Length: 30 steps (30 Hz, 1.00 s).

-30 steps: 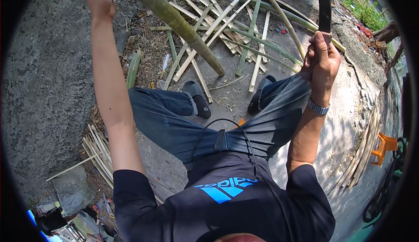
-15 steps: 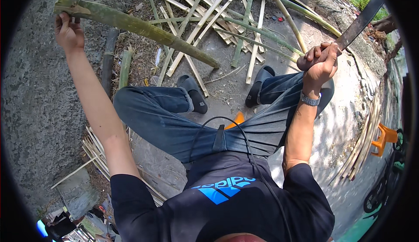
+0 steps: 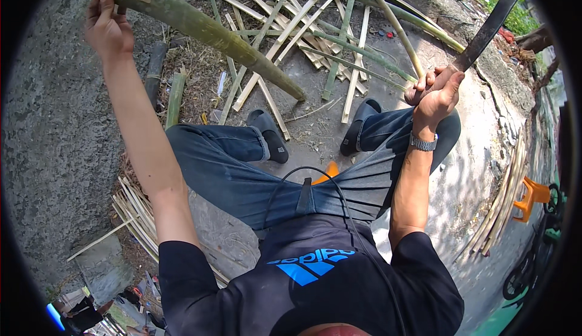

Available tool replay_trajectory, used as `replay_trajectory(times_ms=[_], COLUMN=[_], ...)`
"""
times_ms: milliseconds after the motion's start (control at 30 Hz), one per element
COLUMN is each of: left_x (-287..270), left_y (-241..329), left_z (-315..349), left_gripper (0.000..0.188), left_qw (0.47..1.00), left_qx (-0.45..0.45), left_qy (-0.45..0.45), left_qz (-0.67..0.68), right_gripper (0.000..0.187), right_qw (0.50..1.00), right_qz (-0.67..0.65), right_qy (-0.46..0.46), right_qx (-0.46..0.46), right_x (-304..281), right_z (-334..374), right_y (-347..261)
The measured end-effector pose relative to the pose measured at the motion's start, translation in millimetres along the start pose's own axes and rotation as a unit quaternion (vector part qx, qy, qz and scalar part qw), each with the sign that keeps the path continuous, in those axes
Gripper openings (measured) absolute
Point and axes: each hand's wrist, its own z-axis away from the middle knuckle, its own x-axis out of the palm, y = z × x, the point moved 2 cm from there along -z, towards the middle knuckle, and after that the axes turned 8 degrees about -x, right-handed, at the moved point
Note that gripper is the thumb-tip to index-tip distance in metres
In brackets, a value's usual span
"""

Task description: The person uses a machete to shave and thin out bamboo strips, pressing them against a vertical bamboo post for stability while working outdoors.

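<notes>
A thick green bamboo piece (image 3: 206, 32) slants from the upper left toward the ground in front of my feet. My left hand (image 3: 111, 28) grips its raised end, with the thumb on the near side and the fingers partly hidden behind. Its lower end rests on or just over the ground; I cannot tell which. On the right, my right hand (image 3: 435, 96) is wrapped round the wooden handle of a machete (image 3: 490, 28). The dark blade points up and away to the right, apart from the bamboo.
Split bamboo strips (image 3: 297, 24) lie crisscrossed ahead of my feet. A bamboo pole (image 3: 394, 21) leans near my right hand. Strips are bundled at the lower left (image 3: 136, 212) and along the right (image 3: 500, 199), near an orange stool (image 3: 531, 198). A rough concrete surface (image 3: 60, 136) is on the left.
My left hand has risen and shifted slightly right, lifting the near end of the bamboo. My right hand has dropped a little, and the machete blade has tipped more upright.
</notes>
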Motion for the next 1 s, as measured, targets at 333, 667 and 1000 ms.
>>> replay_trajectory(times_ms=[333, 667, 1000], left_x=[183.5, 192.3, 200.3], left_y=[-31.0, -46.8, -43.2], left_z=[49.0, 47.1, 57.7], left_gripper=[0.013, 0.025, 0.022], left_qw=[0.988, 0.980, 0.980], left_qx=[-0.037, 0.080, 0.023], left_qy=[-0.105, -0.134, -0.095], left_qz=[-0.109, -0.120, -0.176], right_gripper=[0.047, 0.046, 0.043], right_qw=[0.949, 0.913, 0.895], right_qz=[0.112, 0.169, 0.236], right_qy=[-0.292, -0.355, -0.359], right_qx=[-0.026, -0.111, -0.119], right_x=[94.5, 128.2, 123.0], right_z=[7.9, 12.3, 13.2], right_y=[-136.6, -162.6, -167.5])
